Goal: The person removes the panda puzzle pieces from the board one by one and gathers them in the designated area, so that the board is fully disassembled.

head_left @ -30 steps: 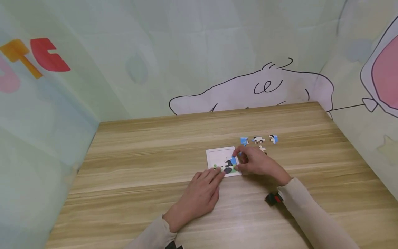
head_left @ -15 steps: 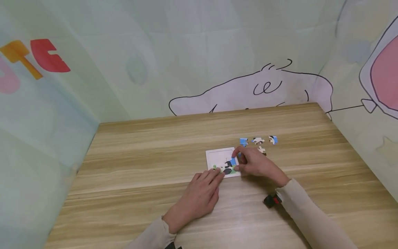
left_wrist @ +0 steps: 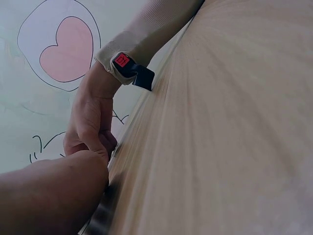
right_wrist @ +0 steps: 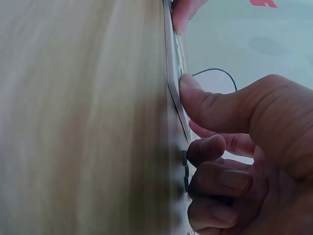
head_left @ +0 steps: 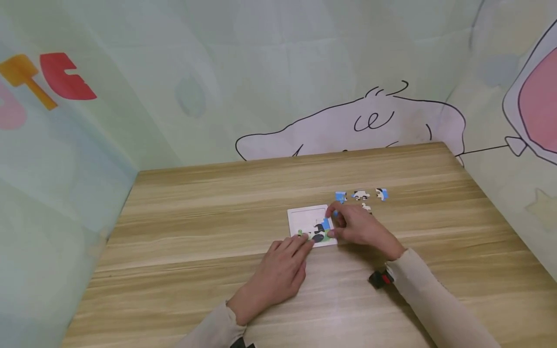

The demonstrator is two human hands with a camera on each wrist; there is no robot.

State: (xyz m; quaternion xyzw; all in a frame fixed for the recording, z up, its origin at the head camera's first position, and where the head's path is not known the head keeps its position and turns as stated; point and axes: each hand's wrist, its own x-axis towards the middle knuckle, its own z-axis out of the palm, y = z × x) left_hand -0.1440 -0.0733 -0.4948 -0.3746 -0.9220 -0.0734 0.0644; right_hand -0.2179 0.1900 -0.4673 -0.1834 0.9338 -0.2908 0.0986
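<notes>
A small white puzzle board (head_left: 302, 219) lies on the table, with fitted pieces in its lower and right part showing green, black, white and blue. My left hand (head_left: 278, 270) rests on its near edge, fingers outstretched and fingertips on the fitted pieces. At the board's right side, my right hand (head_left: 359, 226) pinches a blue puzzle piece (head_left: 326, 224) between thumb and bent index finger. In the right wrist view, its thumb (right_wrist: 210, 105) presses at the board's edge while the other fingers curl beneath. In the left wrist view, the left hand (left_wrist: 58, 191) hides most of the board.
Several loose jigsaw pieces lie beyond and beside the right hand, among them a blue one (head_left: 341, 196), a panda-face one (head_left: 360, 195) and a blue-and-black one (head_left: 381, 194). The wooden table (head_left: 196, 208) meets a cartoon-printed cloth (head_left: 261, 72) at its far edge.
Both hands stay nearly still at the board. The loose pieces have not moved; only the head view shifts slightly.
</notes>
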